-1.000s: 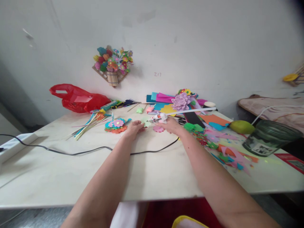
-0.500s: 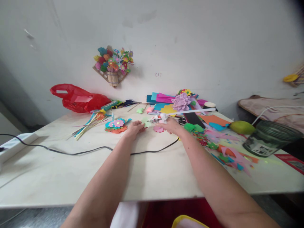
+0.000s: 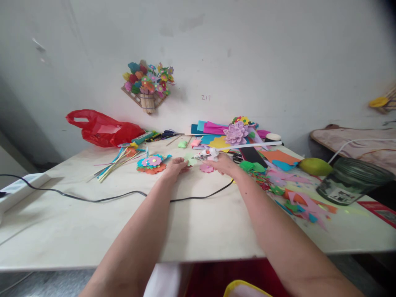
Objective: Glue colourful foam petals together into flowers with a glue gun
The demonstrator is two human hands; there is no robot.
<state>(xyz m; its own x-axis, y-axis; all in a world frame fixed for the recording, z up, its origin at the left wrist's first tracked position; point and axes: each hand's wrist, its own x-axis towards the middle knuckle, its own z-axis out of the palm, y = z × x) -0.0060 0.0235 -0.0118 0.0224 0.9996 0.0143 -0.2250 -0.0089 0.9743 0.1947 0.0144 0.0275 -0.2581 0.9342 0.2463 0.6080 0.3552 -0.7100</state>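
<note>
Next to nothing has moved since 0.5 s ago: the view's drifted a hair, but both hands and the glue gun [image 3: 210, 152] sit pretty much where they were. Means work's holding steady approx. mid-step, I'd judge, w/ nozzle kept at the same spot.

R hand [image 3: 225, 164] has its grip closed round the gun, nozzle pointing L at the pale green foam flower [image 3: 189, 159]; can't tell if tip's actually touching. Long white glue stick [image 3: 250, 145] pokes out the back, to the R. L hand [image 3: 176, 166] has fingers bunched, tips at the flower's L edge; can't tell if that grip's pinching it or just resting there.

Flower's mid-table, btwn the two hands. Pink scalloped piece [image 3: 206, 168] lies just in front, by R hand, unmoved. Stacked blue/pink/orange foam flowers [image 3: 151, 161] are L of L hand, also same as before. Black cord [image 3: 95, 201] runs across the table [image 3: 93, 235] same as prev., L end near the white power strip [image 3: 27, 187]. Foam scraps [image 3: 300, 208] off to the R, no change.
</note>
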